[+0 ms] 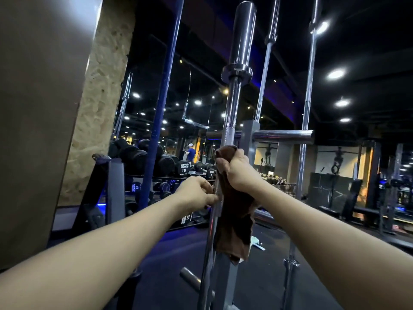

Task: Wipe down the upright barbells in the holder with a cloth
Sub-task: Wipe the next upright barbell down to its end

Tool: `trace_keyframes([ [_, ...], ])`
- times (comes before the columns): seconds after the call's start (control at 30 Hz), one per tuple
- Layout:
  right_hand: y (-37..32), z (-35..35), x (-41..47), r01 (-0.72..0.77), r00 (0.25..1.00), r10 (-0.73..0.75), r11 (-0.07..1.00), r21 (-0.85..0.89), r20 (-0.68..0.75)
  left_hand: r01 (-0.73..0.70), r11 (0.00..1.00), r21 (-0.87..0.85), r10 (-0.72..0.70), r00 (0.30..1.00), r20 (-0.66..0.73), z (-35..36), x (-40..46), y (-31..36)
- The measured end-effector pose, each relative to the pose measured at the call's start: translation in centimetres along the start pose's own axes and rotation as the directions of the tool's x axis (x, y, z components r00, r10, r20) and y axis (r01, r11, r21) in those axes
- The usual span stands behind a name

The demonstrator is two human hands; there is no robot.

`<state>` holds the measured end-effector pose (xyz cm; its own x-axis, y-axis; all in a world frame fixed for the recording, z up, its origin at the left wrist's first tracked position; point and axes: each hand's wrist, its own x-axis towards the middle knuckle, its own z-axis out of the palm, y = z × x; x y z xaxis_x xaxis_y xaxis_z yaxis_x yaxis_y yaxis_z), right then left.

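The nearest barbell stands upright at centre, running from 6 to 12 o'clock. On its shaft sit the right hand wrapped in the cloth and, just at 8 o'clock of it, the left hand. Two more barbells stand at 2 o'clock; the dumbbell rack lies behind at 9 o'clock.

We note a rough tan stone-textured pillar at left, beside a broad grey-brown wall panel. A dark blue upright pole stands in front of a black tiered dumbbell rack; one black rubber dumbbell head marked "15" faces us. We record round white ceiling lights overhead. A distant person in a blue shirt and white cap stands past the rack. A pale scrap of litter lies on the dark rubber floor.
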<state>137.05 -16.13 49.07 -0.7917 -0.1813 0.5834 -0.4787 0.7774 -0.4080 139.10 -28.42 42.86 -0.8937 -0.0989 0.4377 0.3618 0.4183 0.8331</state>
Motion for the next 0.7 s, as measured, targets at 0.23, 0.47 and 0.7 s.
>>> trace_keyframes([
  [0.23,2.6,-1.9,-3.7,-0.065,0.992,0.021,0.926,0.372,0.121,-0.077,0.973,0.217,0.077,0.997,0.009,0.1,-3.6,-0.5],
  [0.47,8.0,-3.3,-8.5,-0.451,0.858,0.176,0.708,0.544,0.482,-0.072,0.976,0.204,0.044,0.990,0.137,3.5,-7.0,-1.6],
  [0.7,10.6,-3.5,-11.6,-0.594,0.778,0.212,0.556,0.582,0.591,0.372,0.894,-0.249,-0.208,0.837,0.506,8.3,-10.4,-2.3],
])
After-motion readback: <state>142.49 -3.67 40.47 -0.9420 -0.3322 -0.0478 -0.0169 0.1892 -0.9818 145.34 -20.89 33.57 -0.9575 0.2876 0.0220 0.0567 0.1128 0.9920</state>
